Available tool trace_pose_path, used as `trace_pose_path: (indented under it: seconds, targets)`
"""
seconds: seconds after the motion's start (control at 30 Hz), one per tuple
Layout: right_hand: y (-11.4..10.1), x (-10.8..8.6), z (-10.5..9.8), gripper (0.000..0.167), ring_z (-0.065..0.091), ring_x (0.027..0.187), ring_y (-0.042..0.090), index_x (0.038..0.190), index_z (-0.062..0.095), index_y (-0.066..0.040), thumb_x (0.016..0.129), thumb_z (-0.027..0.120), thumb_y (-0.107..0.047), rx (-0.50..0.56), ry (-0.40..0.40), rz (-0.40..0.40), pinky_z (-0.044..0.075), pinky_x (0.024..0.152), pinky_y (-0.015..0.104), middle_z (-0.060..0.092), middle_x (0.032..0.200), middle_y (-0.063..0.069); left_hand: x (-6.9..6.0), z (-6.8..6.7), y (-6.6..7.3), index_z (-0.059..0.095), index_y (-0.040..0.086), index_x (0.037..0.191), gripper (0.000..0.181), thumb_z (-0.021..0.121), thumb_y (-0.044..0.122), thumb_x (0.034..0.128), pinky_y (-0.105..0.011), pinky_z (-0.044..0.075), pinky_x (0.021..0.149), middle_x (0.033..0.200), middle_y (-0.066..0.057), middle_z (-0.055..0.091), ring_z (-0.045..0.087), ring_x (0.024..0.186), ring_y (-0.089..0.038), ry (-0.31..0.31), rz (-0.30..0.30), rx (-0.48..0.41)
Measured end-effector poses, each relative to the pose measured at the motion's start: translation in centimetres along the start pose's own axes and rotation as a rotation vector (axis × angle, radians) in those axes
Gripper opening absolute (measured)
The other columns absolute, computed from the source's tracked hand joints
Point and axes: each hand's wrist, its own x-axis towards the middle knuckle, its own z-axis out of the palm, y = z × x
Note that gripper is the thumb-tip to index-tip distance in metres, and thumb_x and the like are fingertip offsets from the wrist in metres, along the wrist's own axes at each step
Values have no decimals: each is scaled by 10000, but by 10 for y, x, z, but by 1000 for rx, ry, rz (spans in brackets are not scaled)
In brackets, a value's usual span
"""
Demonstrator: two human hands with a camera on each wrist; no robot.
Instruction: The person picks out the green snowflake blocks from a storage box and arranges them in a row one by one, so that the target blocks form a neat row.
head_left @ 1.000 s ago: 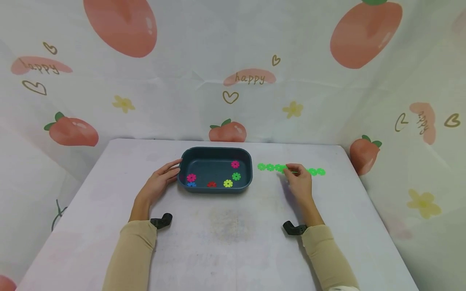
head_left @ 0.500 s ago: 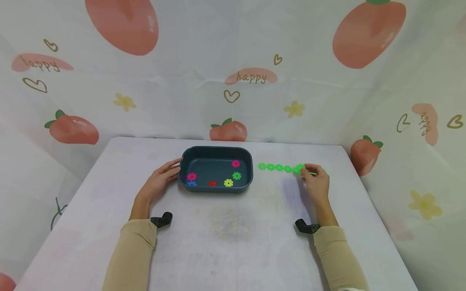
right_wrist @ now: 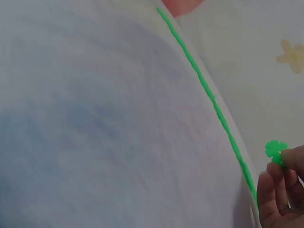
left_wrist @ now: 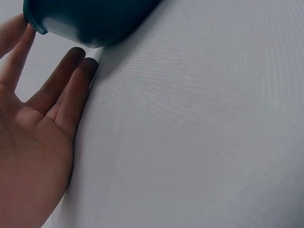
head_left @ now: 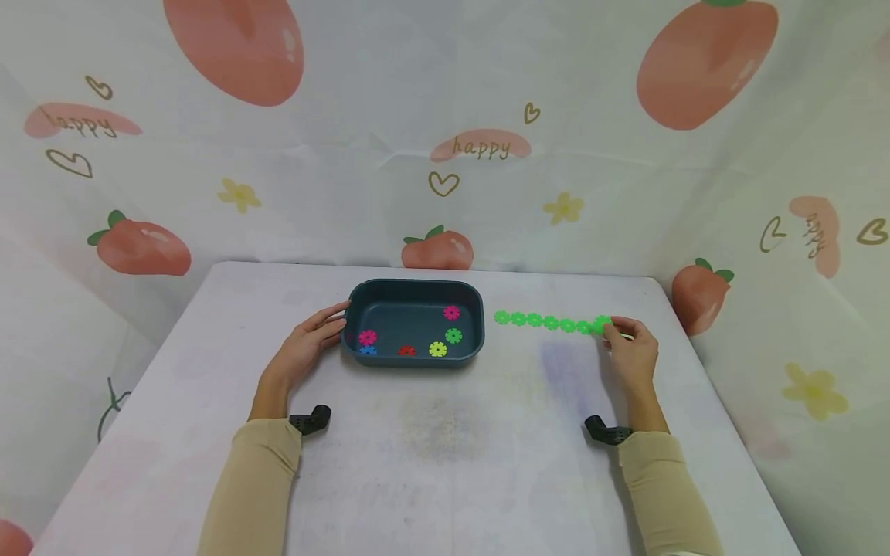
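My right hand [head_left: 634,351] pinches a green snowflake disc [right_wrist: 275,148] between thumb and finger, at the right end of a row of green snowflake discs [head_left: 534,320] lying on the table. In the right wrist view the held disc stands up on edge, above the flat row. My left hand [head_left: 299,355] touches the left side of a dark blue plastic bin [head_left: 413,363]. Its fingers [left_wrist: 76,95] are extended, and the upper ones meet the rim in the left wrist view. Inside the bin lie several loose discs, among them a pink one [head_left: 451,313] and a yellow one [head_left: 437,350].
The white table [head_left: 445,479] reaches back to a fruit-printed cloth [head_left: 334,193]. That cloth also hangs along both sides. A black wrist camera [head_left: 311,419] sits at the left wrist and another wrist camera [head_left: 608,430] at the right.
The right hand has moved rightward along the green row with its disc, uncovering more of the row's pieces. My left hand and the bin stay in place.
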Motion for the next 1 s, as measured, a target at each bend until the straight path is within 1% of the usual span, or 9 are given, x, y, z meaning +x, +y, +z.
trace_pose_path:
  seconds: [0.13, 0.3, 0.37, 0.43, 0.53, 0.63, 0.7, 0.87, 1.0]
  targets:
    - [1, 7, -11, 285, 616, 613, -57, 1207, 667, -26, 967, 677, -179, -12, 26, 32, 512, 602, 94, 589, 816, -185, 0, 0, 1, 424, 215, 1567, 542, 560, 345, 1059, -104, 465, 1011, 1602, -139, 428, 559, 1260, -16, -1, 3, -4]
    - [-1, 16, -25, 324, 621, 629, -60, 1257, 656, -46, 983, 659, -219, -23, 33, 117, 514, 621, 77, 573, 880, -150, 0, -1, 1, 424, 216, 1567, 528, 551, 326, 1066, -105, 462, 1018, 1600, -137, 427, 554, 1255, 0, 2, 2, 1]
    - [-1, 19, -30, 319, 610, 624, -66, 1257, 657, -61, 985, 650, -227, -50, 42, 131, 503, 612, 74, 565, 880, -148, 0, -1, 1, 426, 218, 1566, 526, 550, 325, 1066, -104, 460, 1020, 1600, -134, 428, 550, 1256, 1, 3, -1, 3]
    - [1, 23, -34, 309, 591, 603, -77, 1242, 664, -70, 979, 643, -229, -98, 56, 127, 485, 596, 75, 561, 849, -169, 0, 0, 0, 426, 218, 1566, 522, 547, 321, 1068, -104, 458, 1021, 1599, -134, 429, 548, 1257, 2, 3, -3, 3]
    - [5, 27, -40, 312, 549, 599, -92, 1233, 672, -66, 967, 632, -226, -201, 68, 104, 454, 585, 82, 542, 772, -216, 0, 0, 0, 429, 219, 1564, 519, 545, 320, 1069, -102, 458, 1017, 1594, -135, 433, 552, 1252, 7, 2, -6, 1]
    - [7, 31, -45, 334, 508, 648, -75, 1249, 679, -62, 959, 620, -217, -285, 66, 95, 429, 599, 89, 510, 731, -243, 0, 1, 0, 429, 220, 1564, 523, 549, 328, 1066, -100, 459, 1016, 1588, -133, 439, 560, 1244, 9, 1, -4, -1]
    - [7, 33, -47, 347, 494, 675, -55, 1267, 676, -53, 964, 608, -206, -316, 58, 94, 432, 602, 94, 504, 735, -232, 0, 1, 0, 430, 220, 1563, 522, 548, 329, 1067, -102, 459, 1018, 1586, -131, 440, 561, 1245, 6, 1, -3, -1]
    - [8, 41, -48, 356, 494, 678, -35, 1282, 678, -23, 972, 596, -178, -356, 24, 88, 449, 578, 101, 513, 747, -205, 0, 1, -1, 424, 218, 1567, 522, 539, 329, 1070, -99, 456, 1016, 1601, -121, 424, 544, 1259, 5, 3, -7, 4]
    - [9, 47, -47, 349, 480, 646, -49, 1259, 697, -18, 966, 600, -181, -418, 14, 63, 437, 556, 103, 498, 686, -236, 0, 1, -1, 419, 212, 1569, 526, 539, 328, 1070, -96, 459, 1014, 1607, -128, 416, 543, 1264, 2, 2, -2, 0]
